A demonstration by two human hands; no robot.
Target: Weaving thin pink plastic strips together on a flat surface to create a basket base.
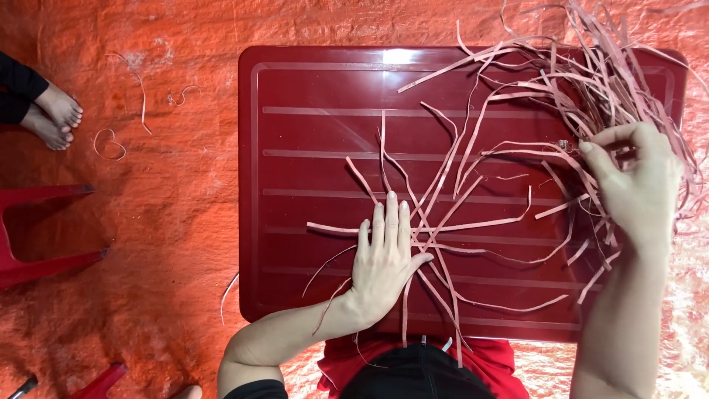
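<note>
Overhead, as seen from the head camera:

Work surface: a dark red plastic table (310, 89) with raised ribs, standing on an orange woven mat (148, 222).

Left hand: the left hand (384, 258) lies flat and spread, palm down, fingers together and pointing away from the body; it presses on a few loose strips (443, 225) near the table's middle and grips nothing.

Right hand: the right hand (639, 185) is curled into the edge of the tangled pile (591, 81), thumb and fingers pinched around a few pink strips; exactly how many it holds I cannot tell.

Material: thin pinkish strips, long and curling. Most sit in the heap at the far right corner of the table, some spilling past its edge; a smaller fan of single strips crosses the centre under and beside the left hand.

Progress, as a judgement: only a handful of strips lie separated out in the middle, while the bulk remains knotted in the heap, so the sorting looks early.

Containers: none in view; nothing is boxed, bagged or bundled, and the strips lie bare on the tabletop.

Strays: a few strip scraps (111, 144) lie on the mat, left of the table.

Nearby: another person's bare feet (52, 114) at the left edge, well apart from the table, and a red stool (44, 258) lying below them.
</note>
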